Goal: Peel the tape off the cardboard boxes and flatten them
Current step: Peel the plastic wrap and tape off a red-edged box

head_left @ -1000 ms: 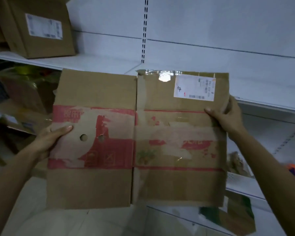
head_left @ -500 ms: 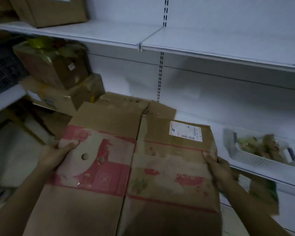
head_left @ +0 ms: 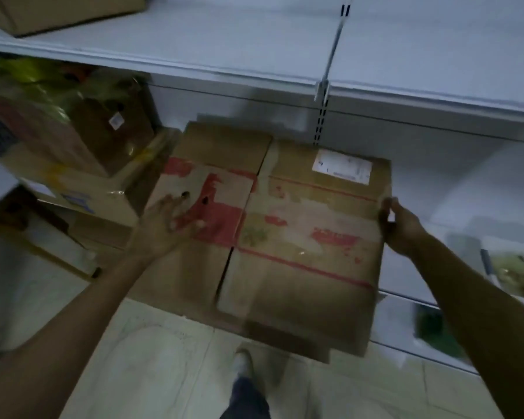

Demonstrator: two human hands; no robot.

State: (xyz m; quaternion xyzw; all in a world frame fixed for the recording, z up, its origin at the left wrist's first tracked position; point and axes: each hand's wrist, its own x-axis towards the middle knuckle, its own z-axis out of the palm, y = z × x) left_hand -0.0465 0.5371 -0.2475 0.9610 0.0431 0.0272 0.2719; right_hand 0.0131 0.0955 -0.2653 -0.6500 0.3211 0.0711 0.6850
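The right edge of the flattened cardboard box (head_left: 303, 237) is gripped by curled fingers (head_left: 386, 208) of the right hand (head_left: 403, 229). The blurred left hand (head_left: 167, 222) is spread open over its left panel. The box is held by the lower shelf (head_left: 454, 204) and judged done. The stacked boxes (head_left: 73, 137) at the left are not flattened.

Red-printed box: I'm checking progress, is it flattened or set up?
Flattened: the box shows as one flat sheet, two panels side by side.

One view, head-worn, wide-angle. Faces forward and steeply down: upper shelf (head_left: 254, 49) along the top edge, floor (head_left: 152, 373) and a shoe (head_left: 244, 362) at the bottom. Close range: box (head_left: 300, 237) fills mid-frame between both forearms.
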